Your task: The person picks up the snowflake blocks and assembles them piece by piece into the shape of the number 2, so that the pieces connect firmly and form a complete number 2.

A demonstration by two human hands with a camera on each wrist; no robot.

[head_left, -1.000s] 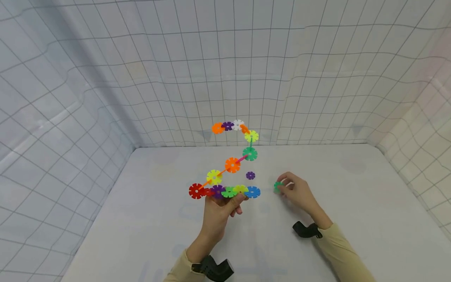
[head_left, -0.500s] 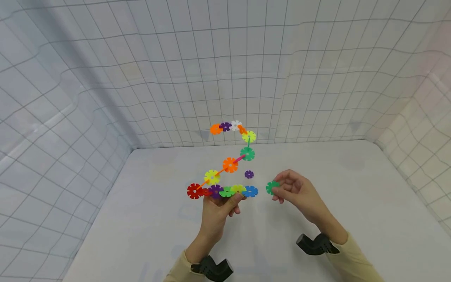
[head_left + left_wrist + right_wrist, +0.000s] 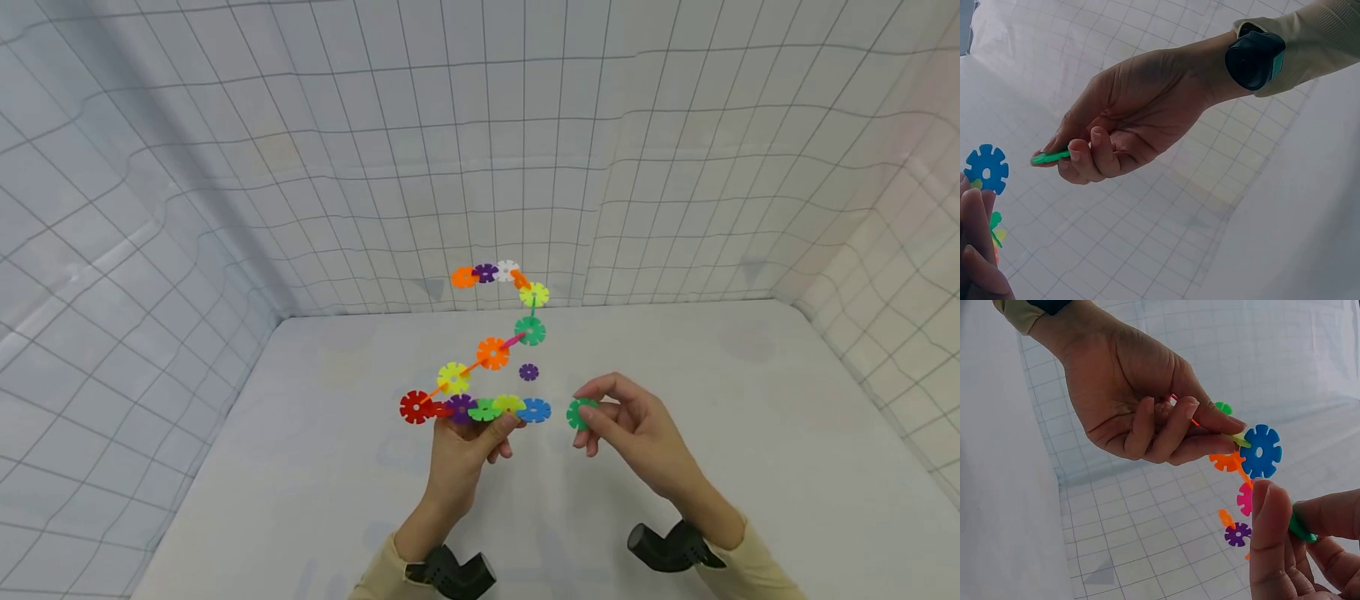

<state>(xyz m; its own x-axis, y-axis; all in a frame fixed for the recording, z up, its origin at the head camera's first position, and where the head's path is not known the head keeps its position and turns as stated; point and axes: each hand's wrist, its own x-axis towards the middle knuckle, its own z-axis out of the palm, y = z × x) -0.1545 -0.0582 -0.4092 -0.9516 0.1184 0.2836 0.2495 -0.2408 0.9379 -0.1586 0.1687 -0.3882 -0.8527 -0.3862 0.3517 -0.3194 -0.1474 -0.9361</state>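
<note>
My left hand (image 3: 456, 471) pinches a chain of interlocking plastic snowflake discs by its yellow-green disc (image 3: 510, 404). The bottom row runs from a red disc (image 3: 416, 407) to a blue disc (image 3: 536, 411) at its right end. From the red disc the chain slants up through an orange disc (image 3: 487, 356), then curls left at the top. Between thumb and fingers, my right hand (image 3: 641, 433) pinches a single green disc (image 3: 578, 414), a small gap right of the blue one. The right wrist view shows this green disc (image 3: 1300, 530) nearly edge-on, below the blue disc (image 3: 1269, 452).
A small purple disc (image 3: 528, 372) appears on the white table (image 3: 315, 467) beyond the blue disc. White grid-patterned sheets (image 3: 525, 167) enclose the back and sides. Black devices are strapped to both wrists, the left one (image 3: 453, 573) near the bottom edge.
My right hand has lifted the green disc off the table, brought it left towards the blue end, then lowered slightly. The left hand and its chain have barely moved.
</note>
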